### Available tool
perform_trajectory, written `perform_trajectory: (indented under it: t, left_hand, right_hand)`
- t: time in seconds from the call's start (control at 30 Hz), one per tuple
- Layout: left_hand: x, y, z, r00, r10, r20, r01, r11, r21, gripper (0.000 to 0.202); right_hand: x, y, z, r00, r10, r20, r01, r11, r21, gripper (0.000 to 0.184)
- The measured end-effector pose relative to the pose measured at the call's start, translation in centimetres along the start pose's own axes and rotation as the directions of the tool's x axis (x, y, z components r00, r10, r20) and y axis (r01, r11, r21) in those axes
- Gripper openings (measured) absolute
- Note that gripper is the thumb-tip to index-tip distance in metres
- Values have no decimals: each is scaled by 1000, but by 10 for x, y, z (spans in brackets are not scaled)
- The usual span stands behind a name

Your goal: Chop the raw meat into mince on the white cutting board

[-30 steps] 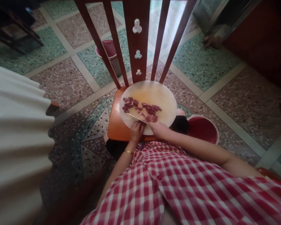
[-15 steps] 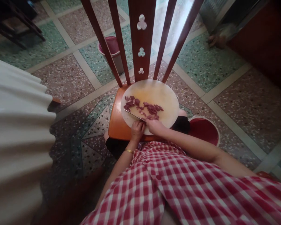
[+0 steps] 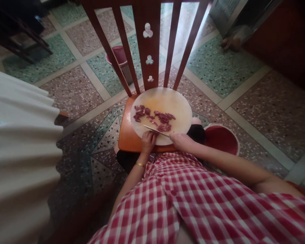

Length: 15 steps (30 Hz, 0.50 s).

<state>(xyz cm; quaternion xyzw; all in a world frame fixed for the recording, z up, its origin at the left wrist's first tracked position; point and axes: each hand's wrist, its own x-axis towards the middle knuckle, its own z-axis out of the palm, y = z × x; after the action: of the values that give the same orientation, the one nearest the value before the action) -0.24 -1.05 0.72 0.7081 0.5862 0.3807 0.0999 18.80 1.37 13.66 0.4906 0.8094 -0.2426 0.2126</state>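
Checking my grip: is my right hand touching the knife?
Touching. The head view shows the right hand closed on the handle of the knife, its blade over the board.

A wooden chair stands on a terrazzo floor of green and pink speckled tiles, its dark red slatted back upright with clover-shaped cutouts. A pink bucket sits behind the slats. A red basin lies just right of the seat. A white corrugated sheet fills the left edge. Red-and-white checked cloth covers the foreground.
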Motion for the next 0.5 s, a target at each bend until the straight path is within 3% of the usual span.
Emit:
perform_trajectory:
  t: [0.17,0.4,0.5]
  left_hand:
    - [0,-3,4,999,46,-5,-46,998,48,14]
    - [1,-4,6,999,36,6,-36,998,56,15]
    - [0,-3,6,999,44,17,-45,998,51,15]
  right_hand:
    - [2,-6,3,1000,-12,21,11,1000,28,24]
    - [44,-32,-2,996,-65,-57,67,997,33,27]
    - [34,-23,6,998,-44,-40,45,999,26,26]
